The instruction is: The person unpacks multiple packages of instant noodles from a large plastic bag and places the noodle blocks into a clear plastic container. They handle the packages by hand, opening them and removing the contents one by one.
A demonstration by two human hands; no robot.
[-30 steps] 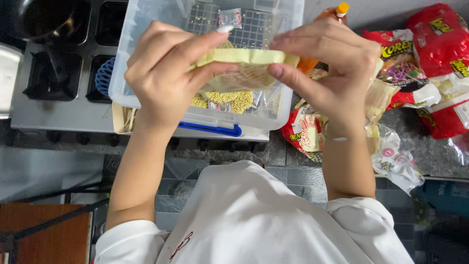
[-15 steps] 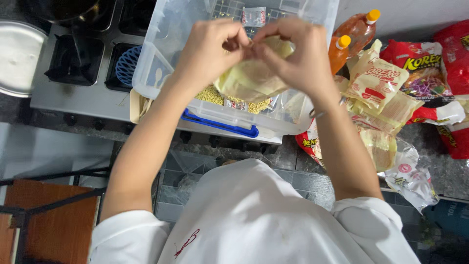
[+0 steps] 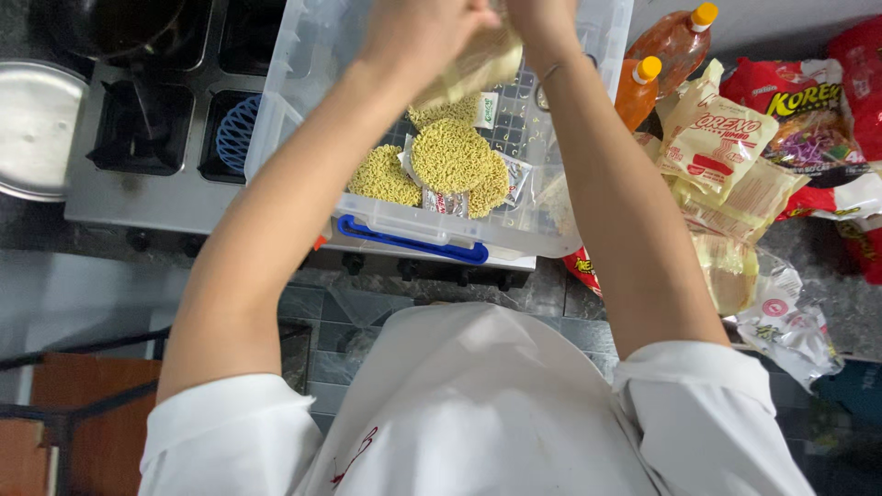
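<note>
My left hand (image 3: 424, 32) and my right hand (image 3: 542, 20) are raised together over a clear plastic tub (image 3: 303, 110) at the top of the view. Both pinch a pale yellow noodle packet (image 3: 473, 69) that hangs between them above the tub. Inside the tub lie several round dry noodle cakes (image 3: 448, 156) and small seasoning sachets (image 3: 514, 179). The fingertips are cut off by the frame's top edge.
The tub has a blue handle (image 3: 413, 241) and rests on a gas stove (image 3: 138, 184). A metal lid (image 3: 37, 124) sits at the left. Two orange sauce bottles (image 3: 638, 87) and a heap of noodle packets (image 3: 721, 138) and empty wrappers (image 3: 781, 321) lie to the right.
Both hands have moved up and away toward the top of the view with the packet. The view shifted, so the noodle cakes in the tub now show below the hands.
</note>
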